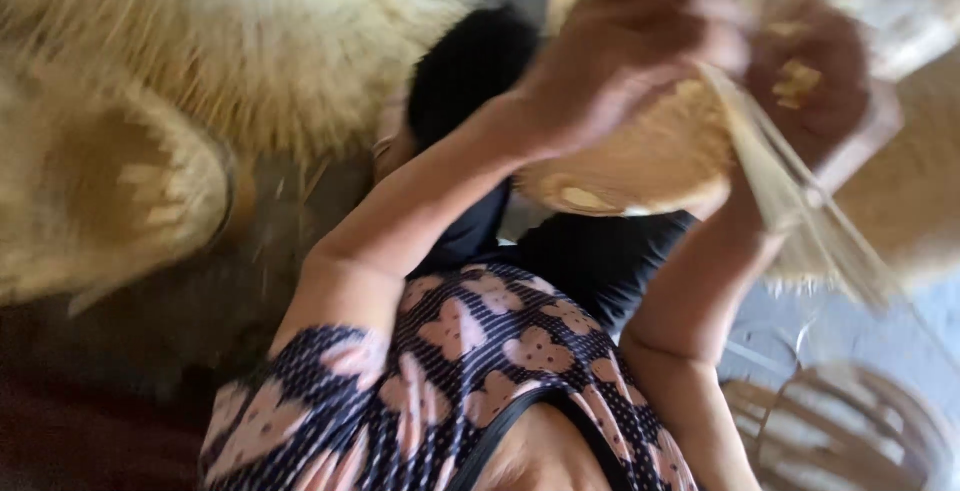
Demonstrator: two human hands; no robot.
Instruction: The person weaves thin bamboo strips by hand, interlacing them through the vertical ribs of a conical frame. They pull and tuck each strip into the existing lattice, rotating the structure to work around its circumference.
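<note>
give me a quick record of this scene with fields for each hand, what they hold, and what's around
left hand: gripping the rim of a woven straw piece, raised in front of the body
right hand: closed on loose straw strands hanging from the piece
clothing: dark patterned top
left side: pale straw pile
lower right: wire basket frame
image: blurred, fine detail unclear

Woven piece (640, 156) between both hands.
</note>
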